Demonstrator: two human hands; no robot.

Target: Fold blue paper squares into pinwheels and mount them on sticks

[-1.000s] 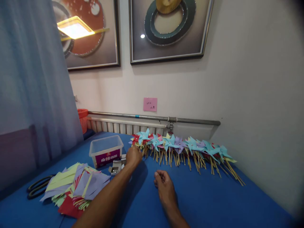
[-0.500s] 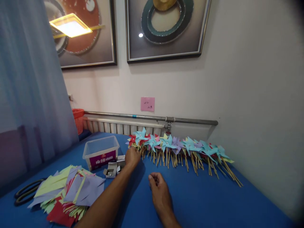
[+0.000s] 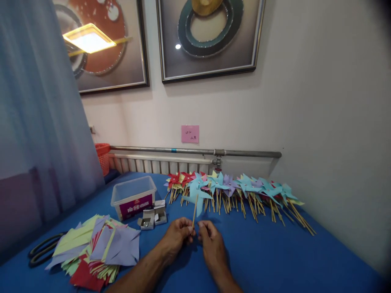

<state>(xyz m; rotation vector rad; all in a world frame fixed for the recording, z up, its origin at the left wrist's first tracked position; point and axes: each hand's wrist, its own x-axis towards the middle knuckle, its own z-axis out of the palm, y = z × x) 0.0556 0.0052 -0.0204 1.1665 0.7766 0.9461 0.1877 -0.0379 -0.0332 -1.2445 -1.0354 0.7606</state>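
My left hand [image 3: 179,234] pinches the thin wooden stick of a light blue paper pinwheel [image 3: 198,189], holding it upright with its head tilted a little. Close beside the stick is my right hand [image 3: 211,240], fingers curled and thumb against the forefinger; whatever they may hold is hidden. Beyond both hands lies a long row of finished pinwheels [image 3: 244,186] in blue, red, purple and yellow, their sticks pointing toward me. Two small open cardboard boxes [image 3: 160,215] stand left of my left hand, and shiny bits show in the nearer one.
A clear plastic tub [image 3: 134,195] with a purple label stands behind the boxes. At front left a pile of cut coloured paper [image 3: 100,244] lies next to black-handled scissors [image 3: 45,248]. A metal pipe [image 3: 244,153], a radiator and a red basket [image 3: 103,158] line the wall.
My left hand has come back from the left end of the row, bringing a light blue pinwheel in front of me. My right hand has moved slightly right and stays curled.
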